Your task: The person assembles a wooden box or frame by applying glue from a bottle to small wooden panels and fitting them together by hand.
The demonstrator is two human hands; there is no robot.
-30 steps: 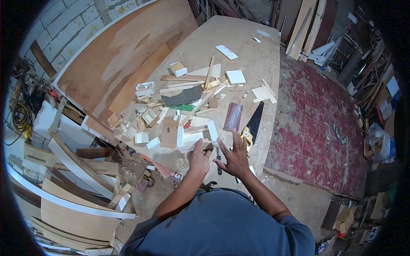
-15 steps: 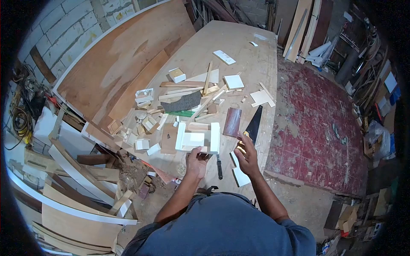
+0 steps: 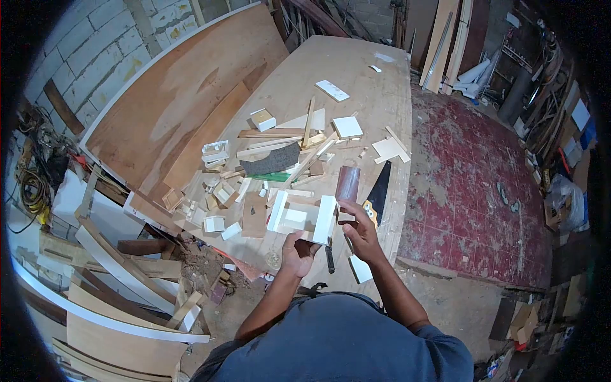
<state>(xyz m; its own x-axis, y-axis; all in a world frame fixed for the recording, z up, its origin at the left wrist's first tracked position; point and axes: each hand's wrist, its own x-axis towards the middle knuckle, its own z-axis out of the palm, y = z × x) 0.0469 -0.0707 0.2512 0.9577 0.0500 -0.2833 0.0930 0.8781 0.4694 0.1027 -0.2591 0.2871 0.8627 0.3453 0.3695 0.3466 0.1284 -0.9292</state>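
A small white open wooden box (image 3: pixel 325 216), with thick side walls and bare wood inside, is tilted over the near part of the table. My left hand (image 3: pixel 296 256) grips its near edge, thumb on the rim and fingers underneath. At the box's right wall, my right hand (image 3: pixel 363 234) has its fingers curved and the thumb spread from them, fingertips right at the wall. Just beyond that hand lie a handsaw (image 3: pixel 380 188) with a yellow handle and a brown curved piece (image 3: pixel 347 183). A black-handled tool (image 3: pixel 330 260) pokes out below the box.
Wood strips, offcuts and small boxes (image 3: pixel 223 193) are heaped at the left of the worktable (image 3: pixel 363 60). A dark grey curved sheet (image 3: pixel 272 160) lies on the pile. White pieces (image 3: pixel 347 127) are scattered farther back. A large curved panel (image 3: pixel 191 95) stands along the left side.
The box has tilted and shifted slightly right in my left hand. My right hand has moved left from beside the saw handle to the box's right wall.
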